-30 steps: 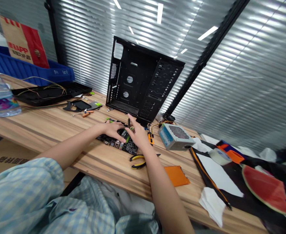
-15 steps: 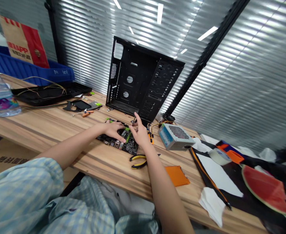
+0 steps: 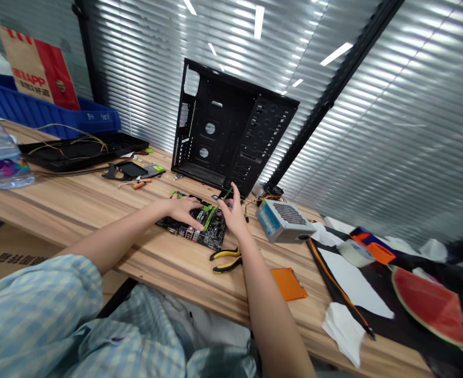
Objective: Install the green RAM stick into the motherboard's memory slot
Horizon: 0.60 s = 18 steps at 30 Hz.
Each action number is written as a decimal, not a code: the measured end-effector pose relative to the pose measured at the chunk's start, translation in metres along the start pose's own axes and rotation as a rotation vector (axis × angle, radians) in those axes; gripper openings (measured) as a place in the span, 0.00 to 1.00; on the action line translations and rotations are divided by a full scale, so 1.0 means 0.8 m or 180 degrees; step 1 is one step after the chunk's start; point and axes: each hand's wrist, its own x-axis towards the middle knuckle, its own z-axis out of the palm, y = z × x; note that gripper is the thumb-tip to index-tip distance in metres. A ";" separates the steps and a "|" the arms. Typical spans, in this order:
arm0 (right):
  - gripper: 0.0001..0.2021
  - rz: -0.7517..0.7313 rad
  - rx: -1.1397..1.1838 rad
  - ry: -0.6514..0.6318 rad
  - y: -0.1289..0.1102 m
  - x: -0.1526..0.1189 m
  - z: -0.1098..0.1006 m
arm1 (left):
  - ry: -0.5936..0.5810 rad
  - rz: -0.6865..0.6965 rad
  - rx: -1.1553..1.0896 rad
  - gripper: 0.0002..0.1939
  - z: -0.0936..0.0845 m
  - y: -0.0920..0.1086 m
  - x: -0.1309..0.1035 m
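Observation:
A black motherboard with green slots [image 3: 212,234] lies flat on the wooden table. My left hand [image 3: 184,211] rests on its left part, fingers spread, with nothing held. My right hand [image 3: 232,211] is at the board's right edge, its fingers closed on a thin, dark green stick-like piece [image 3: 228,192] that points up and to the right. What the piece is cannot be made out. Yellow-and-black pliers [image 3: 226,261] lie just in front of the board, beside my right forearm.
An open black computer case [image 3: 223,126] stands behind the board. A power supply [image 3: 284,219] and an orange drive [image 3: 289,284] are on the right, watermelon [image 3: 430,304] farther right. A water bottle [image 3: 2,157], blue bin [image 3: 89,116] and black panel [image 3: 81,149] are on the left.
My right hand has moved right, away from the green slots, and the thin piece now shows in its fingers. My left hand has stayed in place.

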 end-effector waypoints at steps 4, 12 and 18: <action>0.35 -0.0275 -0.0530 -0.0082 -0.017 -0.005 0.000 | 0.0001 0.0003 -0.0006 0.56 0.000 0.000 0.000; 0.30 -0.1052 -0.1627 -0.0579 -0.062 -0.019 0.011 | 0.0050 0.0067 -0.0002 0.52 0.000 0.001 0.000; 0.30 -0.0997 -0.1475 -0.0504 -0.054 -0.017 0.009 | 0.0029 0.0069 0.0039 0.53 0.000 0.001 0.000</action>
